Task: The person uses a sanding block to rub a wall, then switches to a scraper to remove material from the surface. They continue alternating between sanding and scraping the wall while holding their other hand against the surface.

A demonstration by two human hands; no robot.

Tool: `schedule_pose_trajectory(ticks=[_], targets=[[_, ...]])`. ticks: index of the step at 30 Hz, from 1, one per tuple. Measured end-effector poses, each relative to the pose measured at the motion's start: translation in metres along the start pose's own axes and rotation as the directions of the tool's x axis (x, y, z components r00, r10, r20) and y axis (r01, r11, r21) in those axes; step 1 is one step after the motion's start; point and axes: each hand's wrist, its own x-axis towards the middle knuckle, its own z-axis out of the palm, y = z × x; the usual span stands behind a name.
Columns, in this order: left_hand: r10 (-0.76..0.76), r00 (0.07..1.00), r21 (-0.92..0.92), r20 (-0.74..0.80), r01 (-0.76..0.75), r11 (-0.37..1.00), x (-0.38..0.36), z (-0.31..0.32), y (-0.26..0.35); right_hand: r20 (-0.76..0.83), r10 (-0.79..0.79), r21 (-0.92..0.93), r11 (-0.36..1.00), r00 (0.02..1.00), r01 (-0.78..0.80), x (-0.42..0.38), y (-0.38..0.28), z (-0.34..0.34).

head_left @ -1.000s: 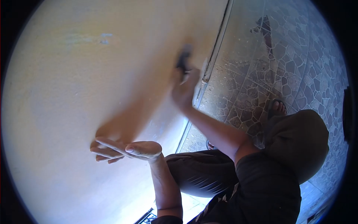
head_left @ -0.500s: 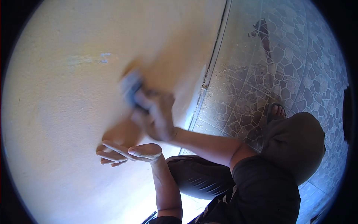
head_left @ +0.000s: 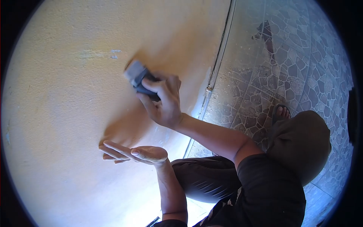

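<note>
My right hand (head_left: 165, 101) is wrapped round a short hand tool (head_left: 137, 73) with a dark grip and a broad, flat grey head, much like a scraper. The grey head lies close against the yellowish wall (head_left: 64, 113), and a shadow falls beside it. Lower in the view, my left hand (head_left: 134, 153) is stretched out with nothing in it, its fingers extended and the thumb lying apart. Its shadow shows on the wall just above the fingers.
Pale chipped patches (head_left: 114, 53) mark the wall above the tool. A worn seam (head_left: 208, 89) divides the wall from the stone-patterned tile floor (head_left: 295, 68). My sandalled foot (head_left: 281, 111) and bent knee (head_left: 298, 147) are on the right, with brown stains on the tiles nearby.
My right hand and the tool, blurred before, now show more sharply and sit slightly higher in the view. My left hand stays outstretched in nearly the same place.
</note>
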Motion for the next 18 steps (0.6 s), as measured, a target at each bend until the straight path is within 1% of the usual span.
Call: schedule_pose_trajectory(ticks=[1,2,3,4,5,6,7,8,9,10,11,12,13,14,15,16,17,18], targets=[[0.002,1.000,-0.001,-0.007,-0.002,1.000,0.002,0.000,0.000,0.073,-0.130,0.065,0.990,0.989,0.125,-0.002,0.018,-0.002],[0.005,1.000,0.008,-0.010,-0.005,1.000,0.004,-0.002,-0.002,0.140,-0.259,0.142,0.961,0.956,0.239,-0.006,0.039,-0.003],[0.005,1.000,0.022,-0.012,-0.005,1.000,0.005,-0.005,-0.004,0.012,-0.146,0.085,0.986,0.989,0.145,-0.008,0.072,-0.007],[0.005,1.000,0.036,-0.015,-0.004,0.999,0.005,-0.008,-0.007,-0.121,-0.036,0.040,0.998,0.992,0.041,-0.011,0.105,-0.012],[0.000,1.000,0.046,-0.015,0.000,0.999,0.004,-0.009,-0.007,-0.199,0.273,-0.063,0.955,0.941,-0.290,-0.022,0.129,-0.018],[-0.007,1.000,0.052,-0.010,0.008,0.999,0.001,-0.010,-0.006,-0.305,0.533,-0.143,0.794,0.790,-0.591,-0.022,0.134,-0.026],[-0.006,1.000,0.047,-0.003,0.006,0.999,-0.001,-0.007,-0.004,-0.272,0.521,-0.168,0.802,0.809,-0.573,-0.033,0.132,-0.026],[0.005,1.000,0.033,0.007,-0.005,0.999,0.000,-0.001,-0.002,-0.250,0.508,-0.190,0.809,0.824,-0.556,-0.041,0.114,-0.020],[0.014,1.000,0.031,0.024,-0.015,0.999,-0.001,0.001,-0.001,-0.193,0.401,0.088,0.916,0.895,-0.391,-0.050,0.089,-0.006],[0.019,0.999,0.038,0.043,-0.021,0.999,-0.002,0.001,-0.001,-0.076,0.287,0.023,0.958,0.955,-0.286,-0.047,0.041,-0.007],[0.024,0.998,0.045,0.060,-0.026,0.999,-0.003,0.000,-0.001,0.118,0.150,0.058,0.986,0.982,-0.157,-0.048,0.009,-0.015],[0.030,0.997,0.047,0.068,-0.033,0.998,-0.003,0.001,-0.001,0.319,0.120,0.013,0.991,0.940,-0.131,-0.047,-0.022,-0.025],[0.036,0.997,0.050,0.070,-0.040,0.998,-0.001,0.001,-0.001,0.306,-0.055,0.040,0.998,0.950,0.045,-0.043,-0.014,-0.026],[0.041,0.997,0.057,0.071,-0.045,0.997,0.001,-0.001,-0.002,0.291,-0.228,0.069,0.974,0.929,0.217,-0.040,0.002,-0.027],[0.043,0.997,0.064,0.068,-0.047,0.997,0.003,-0.002,-0.004,0.343,-0.016,0.056,0.998,0.939,-0.003,-0.045,0.036,-0.028],[0.041,0.997,0.067,0.059,-0.045,0.997,0.003,-0.002,-0.007,0.392,0.191,0.032,0.975,0.900,-0.221,-0.056,0.076,-0.028],[0.051,0.997,0.052,0.066,-0.054,0.997,0.002,-0.004,-0.011,0.123,0.325,0.049,0.942,0.938,-0.333,-0.063,0.111,-0.029],[0.059,0.995,0.038,0.077,-0.062,0.997,0.000,-0.006,-0.014,-0.149,0.444,0.094,0.896,0.884,-0.434,-0.072,0.134,-0.032]])
